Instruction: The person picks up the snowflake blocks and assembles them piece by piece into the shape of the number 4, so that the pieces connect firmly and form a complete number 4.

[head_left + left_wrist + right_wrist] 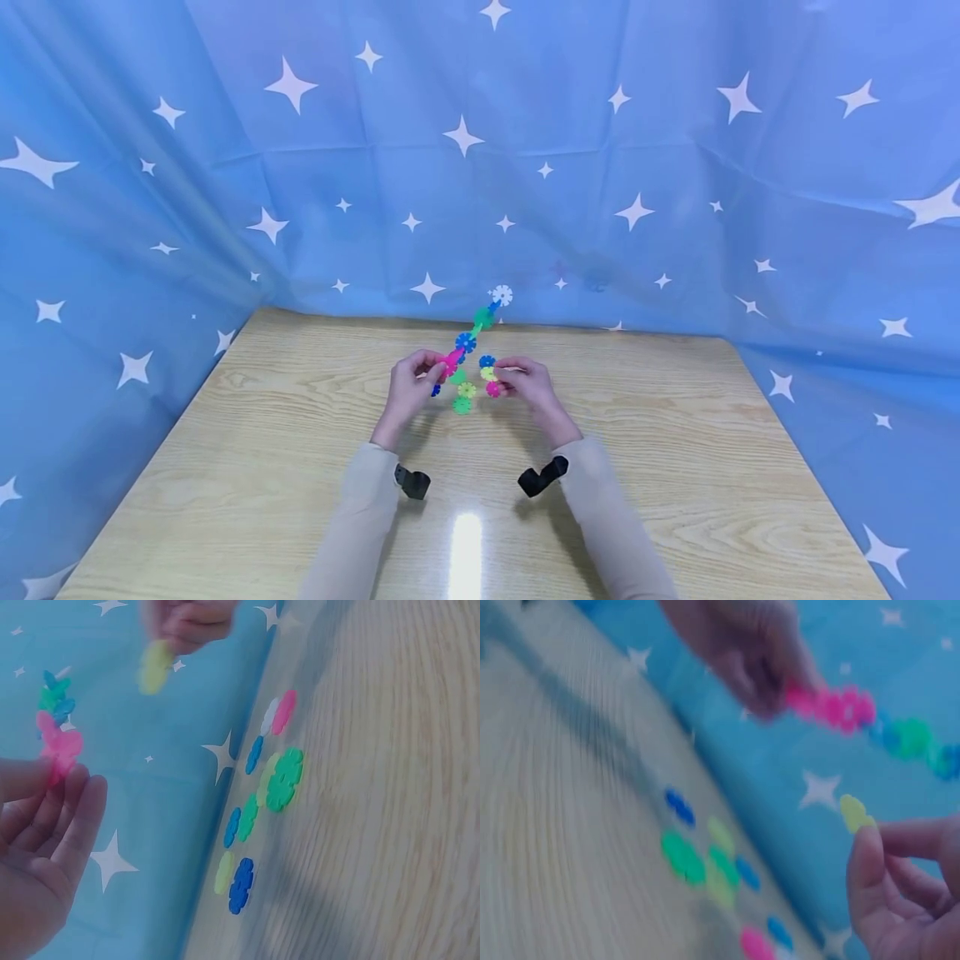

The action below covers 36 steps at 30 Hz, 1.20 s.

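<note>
My left hand [411, 387] pinches the pink end of a chain of interlocking snowflake discs [466, 342]. The chain slants up and away, through blue and green discs to a white one [502, 295] at its far end. A single yellow snowflake disc [855, 813] is pinched between thumb and forefinger of my right hand [528, 385]. In the left wrist view that yellow disc [155, 667] appears blurred, apart from the chain. Both hands are raised above the tabletop, a short gap between them.
Several loose snowflake discs lie on the wooden table [300, 467] beneath the hands, among them a green one [286, 780], a dark blue one [241, 886] and a pink one [284, 712]. A blue star-patterned curtain [570, 217] hangs behind and at the sides.
</note>
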Each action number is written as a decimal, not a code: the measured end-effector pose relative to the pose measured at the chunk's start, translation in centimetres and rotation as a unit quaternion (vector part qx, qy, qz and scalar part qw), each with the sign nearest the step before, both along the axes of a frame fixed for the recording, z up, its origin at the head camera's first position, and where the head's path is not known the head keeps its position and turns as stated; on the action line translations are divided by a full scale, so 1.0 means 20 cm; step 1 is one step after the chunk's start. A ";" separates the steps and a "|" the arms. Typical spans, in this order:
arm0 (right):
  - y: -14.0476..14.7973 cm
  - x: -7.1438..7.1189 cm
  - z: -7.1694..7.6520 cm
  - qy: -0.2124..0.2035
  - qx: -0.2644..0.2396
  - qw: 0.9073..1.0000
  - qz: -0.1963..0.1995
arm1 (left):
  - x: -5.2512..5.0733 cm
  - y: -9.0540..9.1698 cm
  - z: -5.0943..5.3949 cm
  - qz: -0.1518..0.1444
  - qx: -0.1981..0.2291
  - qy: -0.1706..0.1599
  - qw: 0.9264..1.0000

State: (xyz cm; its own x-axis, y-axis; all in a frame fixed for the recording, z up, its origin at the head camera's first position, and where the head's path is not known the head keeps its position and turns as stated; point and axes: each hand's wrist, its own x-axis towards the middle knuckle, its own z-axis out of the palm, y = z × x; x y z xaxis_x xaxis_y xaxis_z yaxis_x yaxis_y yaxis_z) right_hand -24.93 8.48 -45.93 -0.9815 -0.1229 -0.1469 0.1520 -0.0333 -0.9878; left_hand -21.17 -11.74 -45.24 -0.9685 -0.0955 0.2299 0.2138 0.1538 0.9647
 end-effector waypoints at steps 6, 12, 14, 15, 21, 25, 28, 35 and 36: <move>-0.08 0.05 0.08 0.010 -0.040 0.999 0.022 | 0.08 0.03 0.13 -0.020 0.004 0.005 1.000; -0.12 0.06 0.09 0.018 -0.040 0.999 0.016 | 0.10 0.03 0.15 -0.031 0.001 0.023 0.999; -0.13 0.06 0.09 0.017 -0.038 0.999 0.016 | 0.11 0.03 0.15 -0.033 0.001 0.023 0.999; -0.13 0.06 0.09 0.016 -0.036 0.999 0.018 | 0.11 0.03 0.15 -0.033 0.001 0.023 0.999; -0.14 0.06 0.09 -0.005 -0.044 0.999 0.016 | 0.10 0.03 0.14 -0.031 0.000 0.025 0.999; -0.15 0.06 0.10 -0.025 -0.059 0.998 0.002 | 0.11 0.03 0.14 -0.034 0.002 0.027 0.999; -0.16 0.06 0.11 -0.026 -0.066 0.997 -0.004 | 0.11 0.03 0.14 -0.031 -0.003 0.030 0.999; -0.17 0.06 0.11 -0.025 -0.054 0.998 -0.005 | 0.09 0.02 0.12 -0.027 -0.010 0.036 0.999; -0.18 0.06 0.11 -0.027 -0.059 0.998 -0.004 | 0.07 0.02 0.10 -0.026 -0.008 0.036 0.999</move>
